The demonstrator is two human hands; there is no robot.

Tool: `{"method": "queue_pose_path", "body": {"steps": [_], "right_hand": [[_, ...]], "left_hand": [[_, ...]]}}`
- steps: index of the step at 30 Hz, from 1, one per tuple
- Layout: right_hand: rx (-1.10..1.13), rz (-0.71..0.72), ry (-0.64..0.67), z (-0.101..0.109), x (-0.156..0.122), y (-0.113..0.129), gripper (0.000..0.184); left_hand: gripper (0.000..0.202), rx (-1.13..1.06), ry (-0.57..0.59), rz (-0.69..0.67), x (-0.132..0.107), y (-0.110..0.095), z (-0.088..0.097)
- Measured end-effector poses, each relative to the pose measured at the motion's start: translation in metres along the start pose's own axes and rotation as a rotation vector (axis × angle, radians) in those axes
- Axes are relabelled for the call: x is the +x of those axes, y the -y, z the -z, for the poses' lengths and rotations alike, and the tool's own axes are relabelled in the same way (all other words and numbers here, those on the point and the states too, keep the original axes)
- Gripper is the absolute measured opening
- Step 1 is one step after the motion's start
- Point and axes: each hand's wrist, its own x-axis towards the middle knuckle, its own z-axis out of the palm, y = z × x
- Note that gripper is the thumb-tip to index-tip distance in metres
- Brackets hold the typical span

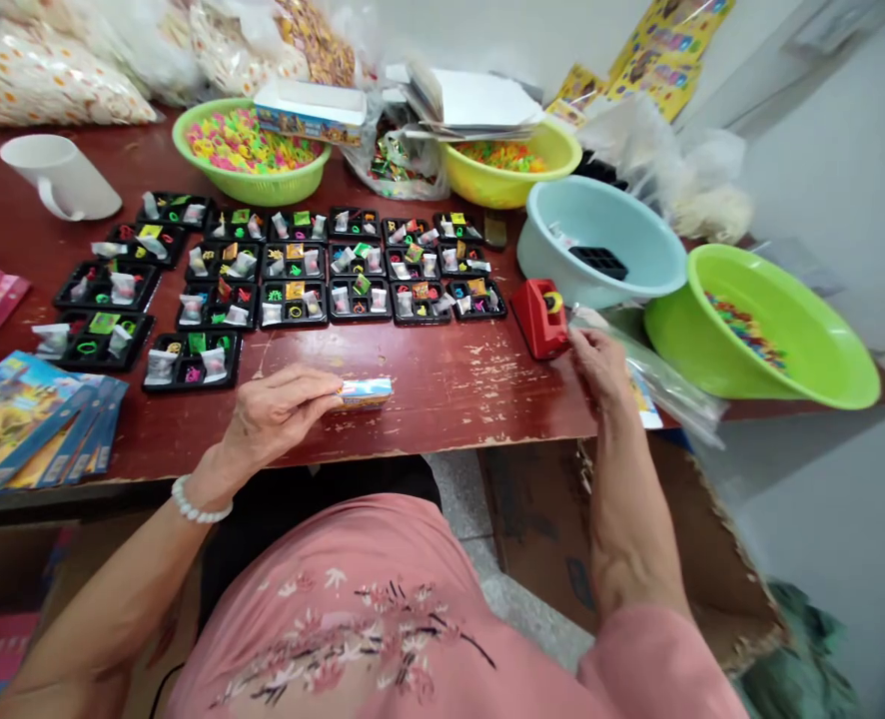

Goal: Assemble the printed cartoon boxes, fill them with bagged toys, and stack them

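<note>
My left hand [282, 409] is closed in a pinch on a small flat printed box [366, 392], held level just above the worn red table [442, 384]. My right hand [599, 361] reaches right, its fingers resting on clear plastic bags [667, 384] beside a red tape dispenser [539, 317]; whether it grips them is unclear. Several black trays [293, 305] filled with small coloured toys and packets lie in rows across the table's middle.
Green basins [252, 185] [764, 335], a yellow basin [513, 160] and a pale blue basin [599, 235] hold coloured toys or a tray. A white jug [60, 178] lies at the left. Printed cards [30, 419] are stacked at the near left. A cardboard box [637, 559] stands below.
</note>
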Motion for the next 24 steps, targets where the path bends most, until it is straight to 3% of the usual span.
{"method": "queue_pose_path", "body": {"steps": [6, 13, 18, 24], "right_hand": [[0.183, -0.226, 0.115, -0.005, 0.017, 0.013, 0.017], [0.441, -0.347, 0.078, -0.009, 0.019, 0.01, 0.016], [0.569, -0.27, 0.028, -0.007, 0.005, -0.005, 0.013], [0.456, -0.06, -0.057, -0.034, -0.022, -0.03, 0.016]], "left_hand": [[0.011, 0.025, 0.014, -0.004, -0.002, 0.002, 0.001], [0.01, 0.047, 0.023, 0.066, -0.001, -0.003, -0.001], [0.01, 0.063, 0.032, 0.099, -0.001, -0.005, -0.001], [0.014, 0.085, 0.018, 0.097, -0.003, -0.003, -0.002]]}}
